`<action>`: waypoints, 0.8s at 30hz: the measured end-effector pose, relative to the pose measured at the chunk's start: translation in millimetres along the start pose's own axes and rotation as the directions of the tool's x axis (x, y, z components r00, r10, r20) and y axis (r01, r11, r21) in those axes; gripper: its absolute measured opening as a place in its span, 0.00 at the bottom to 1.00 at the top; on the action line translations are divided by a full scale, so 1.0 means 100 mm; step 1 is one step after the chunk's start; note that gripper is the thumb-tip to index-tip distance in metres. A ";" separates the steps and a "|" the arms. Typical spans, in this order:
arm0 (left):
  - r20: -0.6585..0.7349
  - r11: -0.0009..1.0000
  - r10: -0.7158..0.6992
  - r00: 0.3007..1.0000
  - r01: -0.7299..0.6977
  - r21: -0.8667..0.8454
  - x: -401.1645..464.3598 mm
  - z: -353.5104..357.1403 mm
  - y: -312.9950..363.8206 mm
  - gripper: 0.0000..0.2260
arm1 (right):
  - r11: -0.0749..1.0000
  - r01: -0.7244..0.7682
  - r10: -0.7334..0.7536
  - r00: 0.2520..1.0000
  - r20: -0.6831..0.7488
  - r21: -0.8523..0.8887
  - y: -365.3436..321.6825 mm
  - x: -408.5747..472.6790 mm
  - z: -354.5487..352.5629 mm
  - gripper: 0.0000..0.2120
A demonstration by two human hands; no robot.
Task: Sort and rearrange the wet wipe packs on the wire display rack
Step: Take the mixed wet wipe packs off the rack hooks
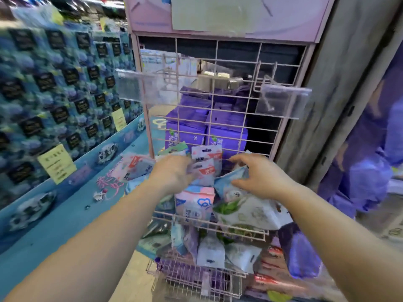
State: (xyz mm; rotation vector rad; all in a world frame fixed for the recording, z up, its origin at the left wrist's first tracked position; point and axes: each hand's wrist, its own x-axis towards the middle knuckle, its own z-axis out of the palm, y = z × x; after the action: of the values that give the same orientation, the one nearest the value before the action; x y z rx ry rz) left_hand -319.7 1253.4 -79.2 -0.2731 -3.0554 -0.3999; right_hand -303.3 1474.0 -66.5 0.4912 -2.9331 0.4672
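**Both hands in the middle basket of the pink wire rack**

Head view: the pink wire display rack [218, 118] stands straight ahead, and both bare forearms reach into its middle basket [209, 224], which is heaped with small wet wipe packs.

The left hand [172, 174] is curled, its fingers closed around a small pink-and-white pack with a red "10" tab [204, 171]. The picture is blurred here, so how firmly it grips cannot be told. Just beyond its fingertips another pack of the same kind [207, 153] stands upright against the rack's back grid. To the outer side of the left hand, more pink and pale-blue packs [135, 166] spill over the basket's edge.

The right hand [254, 177] is half spread, fingers arched downward, with thumb and fingertips touching a light-blue pack [229, 182] that lies tilted between the two hands. Below the right wrist lies a white pack with green leaves [246, 212]. Below the left hand a pink-and-blue pack [194, 203] leans on the basket's front wire.

Beyond both hands, behind the grid, stand large purple packs [187, 129]. Beneath the hands, a lower basket [196, 277] holds more mixed small packs. Clear plastic label holders [283, 103] jut from the rack above the right hand.
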 end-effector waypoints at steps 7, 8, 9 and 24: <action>-0.109 0.940 -0.070 0.992 0.029 -0.339 -0.15 0.07 0.07 0.15 | 0.998 0.007 -0.012 0.997 0.082 0.067 0.27 0.05 -0.19 0.19; -0.125 0.926 -0.087 0.988 0.035 -0.376 -0.14 0.07 0.09 0.16 | 0.996 0.012 -0.020 0.996 0.089 0.088 0.28 0.03 -0.19 0.17; -0.139 0.915 -0.094 0.986 0.031 -0.402 -0.14 0.06 0.12 0.16 | 0.992 0.005 -0.017 0.995 0.097 0.124 0.29 0.00 -0.20 0.15; -0.116 0.976 -0.008 0.993 -0.017 -0.217 -0.13 0.07 -0.03 0.08 | 0.998 -0.054 0.059 0.989 0.139 -0.037 0.28 -0.42 -0.08 0.10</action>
State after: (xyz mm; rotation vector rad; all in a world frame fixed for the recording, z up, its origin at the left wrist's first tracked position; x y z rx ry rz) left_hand -307.9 1250.5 -87.5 -0.2556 -2.8977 -0.7249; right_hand -272.8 1514.6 -74.4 0.4552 -3.0908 0.4057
